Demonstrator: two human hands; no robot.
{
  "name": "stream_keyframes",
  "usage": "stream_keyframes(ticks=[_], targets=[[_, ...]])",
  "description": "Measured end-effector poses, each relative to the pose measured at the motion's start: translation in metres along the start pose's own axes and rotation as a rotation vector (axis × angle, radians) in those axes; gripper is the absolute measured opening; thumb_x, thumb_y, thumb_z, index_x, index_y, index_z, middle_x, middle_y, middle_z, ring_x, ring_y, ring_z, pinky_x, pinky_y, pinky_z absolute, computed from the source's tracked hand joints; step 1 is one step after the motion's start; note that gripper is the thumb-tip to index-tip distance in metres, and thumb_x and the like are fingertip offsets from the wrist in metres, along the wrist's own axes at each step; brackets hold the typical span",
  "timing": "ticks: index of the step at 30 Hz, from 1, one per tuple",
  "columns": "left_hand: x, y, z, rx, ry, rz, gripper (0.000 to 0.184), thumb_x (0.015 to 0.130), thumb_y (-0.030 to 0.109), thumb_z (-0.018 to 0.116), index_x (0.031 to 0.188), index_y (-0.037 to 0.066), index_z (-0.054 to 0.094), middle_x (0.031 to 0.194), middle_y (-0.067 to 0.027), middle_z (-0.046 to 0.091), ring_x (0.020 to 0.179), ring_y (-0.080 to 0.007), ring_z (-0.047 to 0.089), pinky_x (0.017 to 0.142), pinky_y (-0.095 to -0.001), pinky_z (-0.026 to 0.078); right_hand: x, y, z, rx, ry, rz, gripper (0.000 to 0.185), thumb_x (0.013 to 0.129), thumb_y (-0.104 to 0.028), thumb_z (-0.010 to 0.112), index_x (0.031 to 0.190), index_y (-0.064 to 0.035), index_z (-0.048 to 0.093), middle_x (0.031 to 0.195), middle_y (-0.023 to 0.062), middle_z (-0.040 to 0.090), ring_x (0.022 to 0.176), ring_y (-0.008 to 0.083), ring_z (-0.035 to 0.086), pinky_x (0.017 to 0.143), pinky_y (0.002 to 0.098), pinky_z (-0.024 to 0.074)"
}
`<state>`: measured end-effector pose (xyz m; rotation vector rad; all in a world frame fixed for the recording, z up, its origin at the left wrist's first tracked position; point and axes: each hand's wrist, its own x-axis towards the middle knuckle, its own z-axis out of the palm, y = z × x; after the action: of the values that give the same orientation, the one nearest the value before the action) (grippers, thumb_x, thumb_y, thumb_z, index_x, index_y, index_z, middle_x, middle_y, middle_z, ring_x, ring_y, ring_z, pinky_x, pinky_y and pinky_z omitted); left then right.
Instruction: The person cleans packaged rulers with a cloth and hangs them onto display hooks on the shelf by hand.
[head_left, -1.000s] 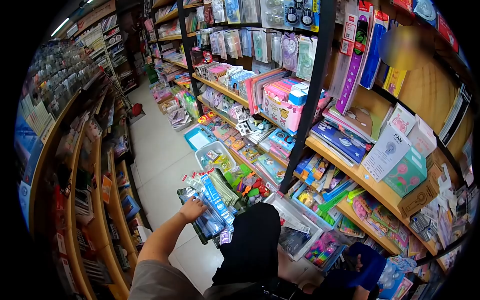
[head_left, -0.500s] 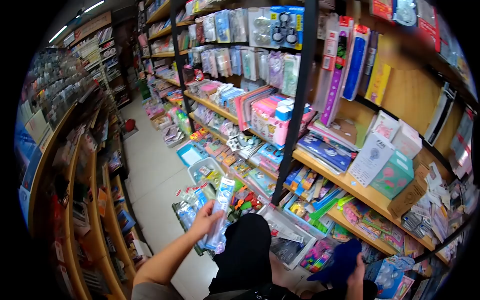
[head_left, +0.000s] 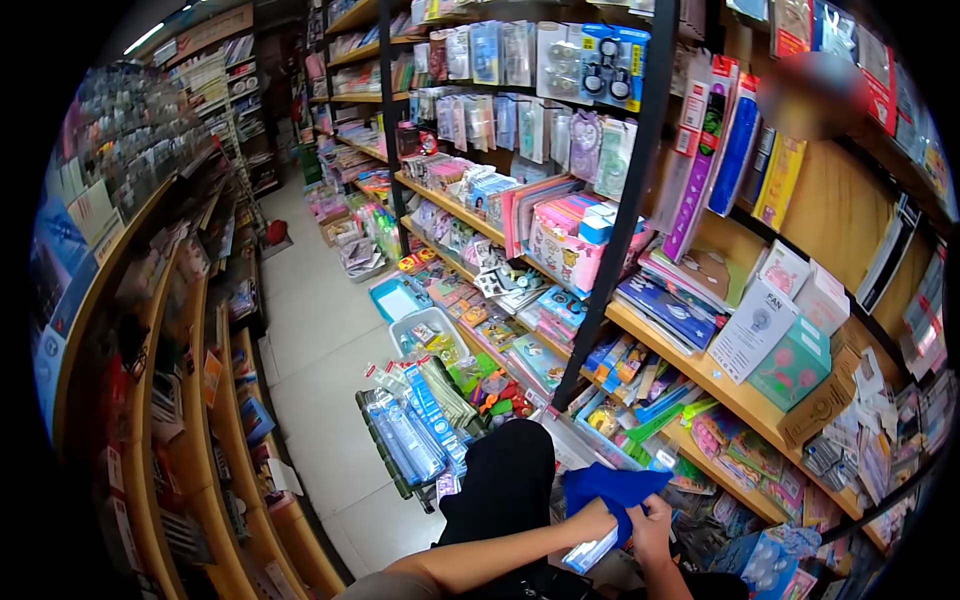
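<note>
My left hand reaches across my lap, its fingers closed at a clear packet with blue and white print. One end of the packet shows below that hand; the rest is hidden. A dark blue cloth lies over and around it. On the other side, my right hand is closed on the cloth's edge, close to the left hand. To the left of my dark-clothed knee, a dark green crate holds several clear and blue packets.
A light plastic bin and a blue tray stand beyond the crate. Stocked wooden shelves rise at the right behind a black post. Another shelf unit lines the left side of the tiled aisle.
My left hand has moved right from above the crate to the cloth, bringing the packet. My right hand has come inward with the cloth, and the two hands now meet. The view has shifted slightly.
</note>
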<state>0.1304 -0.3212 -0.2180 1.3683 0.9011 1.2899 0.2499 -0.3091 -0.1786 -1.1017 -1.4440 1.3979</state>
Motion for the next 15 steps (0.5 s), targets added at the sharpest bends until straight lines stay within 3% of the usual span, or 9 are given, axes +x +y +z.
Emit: stream_keyframes(ticks=[2,5,8,9,10,11,14,15], targets=[[-0.013,-0.033,0.013,0.116,0.078,0.024,0.036,0.083,0.007,0.048,0.118,0.000,0.045,0.114,-0.0108,0.053,0.104,-0.0199,0.049,0.088,-0.0311,0.038,0.002,-0.005,0.002,-0.129,0.075,-0.091,0.004,0.080,-0.003,0.054,0.082,0.0002,0.055,0.078,0.0004,0.054,0.073,0.0070,0.047,0.066,0.0211,0.0389],[-0.005,-0.013,0.009,-0.029,0.015,-0.006,0.033,0.083,0.006,0.048,0.115,-0.001,0.044,0.104,-0.0098,0.055,0.095,-0.0198,0.052,0.083,-0.0304,0.041,0.011,-0.011,0.010,-0.155,0.234,-0.146,0.002,0.078,0.001,0.053,0.078,-0.0007,0.051,0.075,-0.0004,0.051,0.070,0.0068,0.045,0.063,0.0210,0.0375],[0.006,0.033,-0.002,-0.138,-0.092,-0.229,0.024,0.085,0.008,0.048,0.108,0.000,0.045,0.089,-0.0065,0.054,0.079,-0.0149,0.054,0.071,-0.0274,0.044,0.029,-0.015,0.006,-0.164,0.352,-0.177,0.005,0.077,-0.001,0.057,0.082,-0.0002,0.057,0.076,0.0019,0.055,0.071,0.0081,0.050,0.066,0.0219,0.0404],[0.008,0.027,0.002,-0.349,-0.110,-0.305,0.015,0.088,0.010,0.047,0.100,0.002,0.044,0.079,-0.0033,0.050,0.067,-0.0101,0.051,0.060,-0.0244,0.043,0.038,-0.011,0.001,-0.171,0.375,-0.192,0.005,0.077,-0.002,0.057,0.082,-0.0003,0.057,0.076,0.0020,0.055,0.071,0.0083,0.050,0.066,0.0222,0.0405],[0.012,0.023,0.001,-0.236,-0.094,-0.283,0.011,0.089,0.010,0.046,0.098,0.005,0.043,0.078,-0.0026,0.050,0.065,-0.0085,0.050,0.057,-0.0226,0.042,0.046,-0.014,-0.005,-0.182,0.409,-0.215,0.005,0.077,-0.002,0.057,0.083,-0.0005,0.057,0.076,0.0021,0.055,0.071,0.0085,0.050,0.067,0.0224,0.0406],[0.012,0.021,0.003,-0.156,-0.010,-0.224,0.009,0.090,0.010,0.046,0.096,0.005,0.043,0.077,-0.0018,0.050,0.065,-0.0087,0.049,0.057,-0.0229,0.041,0.048,-0.016,-0.007,-0.163,0.422,-0.202,0.006,0.077,-0.002,0.058,0.083,-0.0007,0.058,0.077,0.0024,0.056,0.072,0.0086,0.050,0.067,0.0225,0.0406],[0.017,0.052,-0.007,-0.233,-0.141,-0.382,0.008,0.089,0.012,0.046,0.095,0.006,0.044,0.075,-0.0016,0.051,0.065,-0.0084,0.049,0.058,-0.0219,0.040,0.059,-0.020,-0.002,-0.144,0.517,-0.312,0.005,0.076,0.000,0.059,0.080,-0.0015,0.057,0.075,-0.0005,0.053,0.069,0.0073,0.046,0.063,0.0208,0.0380],[0.017,0.040,-0.010,-0.230,-0.182,-0.391,0.009,0.089,0.012,0.045,0.096,0.006,0.044,0.075,-0.0017,0.051,0.066,-0.0084,0.049,0.060,-0.0220,0.040,0.064,-0.020,-0.007,-0.077,0.555,-0.255,0.005,0.075,0.000,0.059,0.080,-0.0018,0.057,0.074,-0.0002,0.053,0.069,0.0077,0.046,0.064,0.0210,0.0382]])
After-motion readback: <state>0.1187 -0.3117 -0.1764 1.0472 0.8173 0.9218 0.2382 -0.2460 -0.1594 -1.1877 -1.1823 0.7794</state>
